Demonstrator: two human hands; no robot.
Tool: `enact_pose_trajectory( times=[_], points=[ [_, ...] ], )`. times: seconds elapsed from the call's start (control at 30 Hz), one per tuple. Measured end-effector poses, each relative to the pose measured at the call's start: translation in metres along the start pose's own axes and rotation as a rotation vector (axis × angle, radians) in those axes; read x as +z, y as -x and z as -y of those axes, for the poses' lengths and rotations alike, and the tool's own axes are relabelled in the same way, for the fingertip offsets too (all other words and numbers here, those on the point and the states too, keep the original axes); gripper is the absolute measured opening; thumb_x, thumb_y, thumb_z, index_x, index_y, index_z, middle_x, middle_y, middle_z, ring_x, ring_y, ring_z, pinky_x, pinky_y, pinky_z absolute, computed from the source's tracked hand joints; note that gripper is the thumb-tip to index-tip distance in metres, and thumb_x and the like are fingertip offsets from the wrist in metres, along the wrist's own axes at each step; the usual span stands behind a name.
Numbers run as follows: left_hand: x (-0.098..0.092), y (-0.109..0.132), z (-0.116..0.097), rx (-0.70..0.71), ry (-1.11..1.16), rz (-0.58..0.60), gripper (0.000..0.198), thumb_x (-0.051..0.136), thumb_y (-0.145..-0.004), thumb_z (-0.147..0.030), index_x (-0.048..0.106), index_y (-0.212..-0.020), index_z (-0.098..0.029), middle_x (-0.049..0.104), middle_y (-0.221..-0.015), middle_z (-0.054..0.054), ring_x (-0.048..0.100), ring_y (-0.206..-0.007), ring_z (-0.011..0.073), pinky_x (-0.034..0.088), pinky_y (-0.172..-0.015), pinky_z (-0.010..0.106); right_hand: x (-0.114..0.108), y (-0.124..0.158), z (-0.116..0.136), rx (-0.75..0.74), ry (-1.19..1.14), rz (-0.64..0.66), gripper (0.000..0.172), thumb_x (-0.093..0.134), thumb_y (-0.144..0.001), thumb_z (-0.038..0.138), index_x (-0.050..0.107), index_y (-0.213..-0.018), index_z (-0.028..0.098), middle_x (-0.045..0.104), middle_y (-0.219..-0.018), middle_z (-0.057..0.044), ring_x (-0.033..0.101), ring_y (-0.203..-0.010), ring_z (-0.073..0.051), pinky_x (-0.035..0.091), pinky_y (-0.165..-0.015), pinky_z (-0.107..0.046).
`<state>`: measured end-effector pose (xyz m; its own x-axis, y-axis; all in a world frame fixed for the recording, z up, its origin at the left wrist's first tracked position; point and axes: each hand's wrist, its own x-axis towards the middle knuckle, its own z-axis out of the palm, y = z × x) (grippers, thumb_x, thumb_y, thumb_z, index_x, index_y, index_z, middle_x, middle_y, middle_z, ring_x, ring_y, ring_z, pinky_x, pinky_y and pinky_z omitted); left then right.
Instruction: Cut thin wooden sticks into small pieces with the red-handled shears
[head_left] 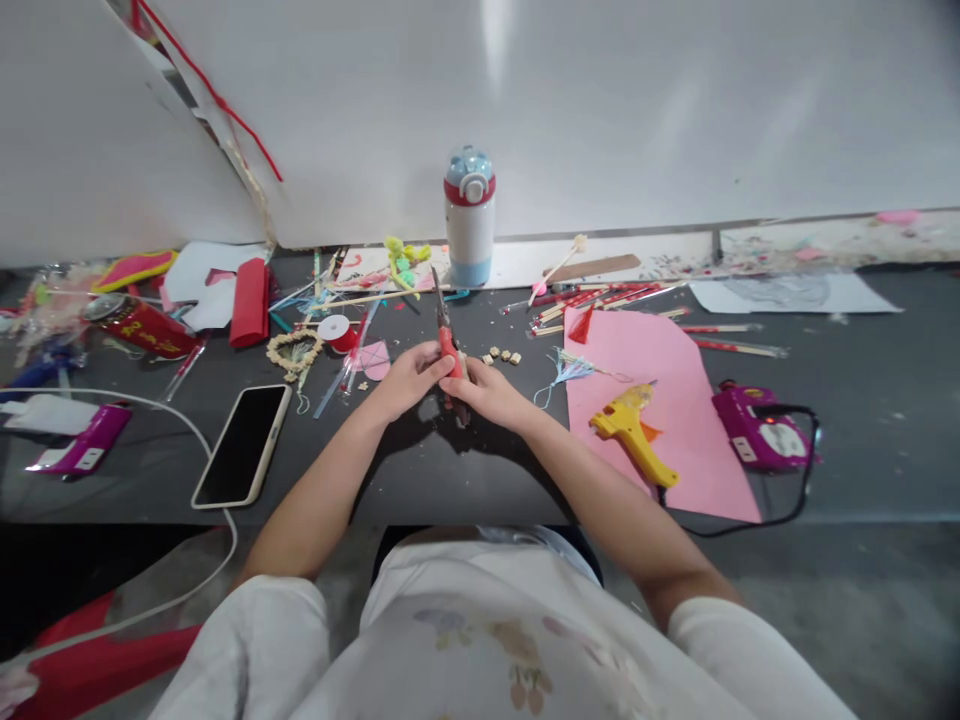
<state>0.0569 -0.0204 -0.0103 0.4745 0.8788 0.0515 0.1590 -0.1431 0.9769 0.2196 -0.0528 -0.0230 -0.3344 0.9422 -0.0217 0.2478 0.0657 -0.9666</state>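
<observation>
A pair of red-handled long-nose pliers (447, 338) points away from me, its narrow dark jaws uppermost. My left hand (415, 378) is closed around the handles from the left, thumb on top. From the right, my right hand (484, 388) closes on the same handles, and the two thumbs nearly meet. The lower end of the pliers is partly hidden by my fingers and shadow. Just right of the pliers lie several small beige beads (501, 355). Left of my hands are a pink paper piece (373, 359) and a spool of red thread (337, 333).
A yellow glue gun (636, 430) lies on pink paper (694, 440), near a purple power strip (765, 428). A white bottle (470, 230) stands at the back. On the left are a phone (242, 445), a red can (142, 327) and a beaded ring (294, 352).
</observation>
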Motion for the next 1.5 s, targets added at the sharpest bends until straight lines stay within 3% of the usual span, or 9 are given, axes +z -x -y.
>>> enact_pose_trajectory(
  times=[0.1,0.23,0.4,0.7,1.03,1.23,1.33,1.43,1.5],
  points=[
    [0.002,0.001,-0.001,-0.062,0.178,0.035,0.050,0.066,-0.072,-0.051,0.060,-0.107,-0.015,0.066,-0.110,0.010,0.062,-0.102,0.0214,0.046,-0.094,0.035,0.000,0.001,0.003,-0.002,0.016,0.002,0.041,0.054,-0.077,0.055,0.055,-0.093,0.018,0.062,-0.087,-0.003,0.057,-0.076,-0.016,0.044,-0.068,-0.029],
    [0.005,0.005,-0.002,-0.194,0.380,0.088,0.062,0.072,-0.068,-0.044,0.051,-0.120,-0.017,0.062,-0.119,0.014,0.064,-0.099,0.0230,0.050,-0.086,0.034,0.000,0.002,0.008,-0.028,0.052,0.035,0.036,0.057,-0.075,0.049,0.056,-0.092,0.018,0.061,-0.081,-0.001,0.056,-0.073,-0.016,0.042,-0.066,-0.029],
    [0.008,0.004,0.000,-0.173,0.482,0.057,0.057,0.076,-0.064,-0.038,0.055,-0.111,-0.015,0.060,-0.121,0.015,0.065,-0.098,0.0239,0.051,-0.084,0.033,0.000,0.002,0.010,-0.053,0.059,0.029,0.033,0.058,-0.074,0.048,0.058,-0.087,0.017,0.058,-0.073,0.001,0.053,-0.066,-0.014,0.040,-0.060,-0.027],
    [0.009,0.004,-0.004,-0.156,0.454,0.025,0.050,0.076,-0.063,-0.036,0.057,-0.104,-0.014,0.067,-0.109,0.013,0.066,-0.094,0.0224,0.051,-0.083,0.032,0.005,-0.001,0.002,-0.093,-0.003,0.032,0.034,0.056,-0.076,0.046,0.058,-0.094,0.017,0.057,-0.077,0.001,0.052,-0.070,-0.013,0.041,-0.065,-0.027],
    [0.011,0.004,-0.004,-0.134,0.428,0.006,0.050,0.076,-0.063,-0.037,0.057,-0.103,-0.013,0.068,-0.105,0.012,0.066,-0.093,0.0216,0.050,-0.085,0.033,0.005,-0.001,0.002,-0.076,-0.023,0.033,0.030,0.057,-0.074,0.046,0.054,-0.081,0.016,0.048,-0.068,0.003,0.043,-0.058,-0.009,0.034,-0.054,-0.024],
    [0.007,0.004,-0.001,-0.128,0.392,0.061,0.055,0.074,-0.066,-0.040,0.055,-0.111,-0.014,0.065,-0.112,0.013,0.063,-0.101,0.0232,0.046,-0.091,0.036,0.005,0.001,0.005,-0.040,-0.006,0.007,0.029,0.057,-0.073,0.044,0.053,-0.081,0.017,0.051,-0.071,0.003,0.046,-0.062,-0.010,0.037,-0.058,-0.026],
    [0.001,0.002,0.001,-0.090,0.280,0.103,0.062,0.070,-0.067,-0.050,0.053,-0.116,-0.016,0.062,-0.116,0.013,0.060,-0.107,0.0236,0.044,-0.095,0.038,0.003,0.002,0.008,0.012,0.002,-0.015,0.030,0.058,-0.072,0.044,0.052,-0.084,0.017,0.053,-0.075,0.002,0.049,-0.066,-0.011,0.038,-0.061,-0.027],
    [-0.007,0.002,0.000,0.040,0.067,-0.011,0.066,0.063,-0.069,-0.061,0.052,-0.116,-0.017,0.062,-0.114,0.012,0.060,-0.104,0.0220,0.045,-0.092,0.036,0.000,0.002,0.007,0.043,0.012,-0.022,0.035,0.059,-0.071,0.048,0.050,-0.084,0.017,0.051,-0.071,0.003,0.046,-0.064,-0.011,0.038,-0.060,-0.028],
    [-0.014,0.003,-0.003,0.162,-0.162,-0.226,0.056,0.058,-0.076,-0.058,0.053,-0.115,-0.018,0.062,-0.110,0.010,0.060,-0.099,0.0194,0.047,-0.087,0.033,-0.003,0.002,0.005,0.058,0.019,-0.020,0.039,0.059,-0.070,0.052,0.050,-0.084,0.017,0.050,-0.070,0.002,0.045,-0.063,-0.012,0.037,-0.059,-0.028]
  ],
)
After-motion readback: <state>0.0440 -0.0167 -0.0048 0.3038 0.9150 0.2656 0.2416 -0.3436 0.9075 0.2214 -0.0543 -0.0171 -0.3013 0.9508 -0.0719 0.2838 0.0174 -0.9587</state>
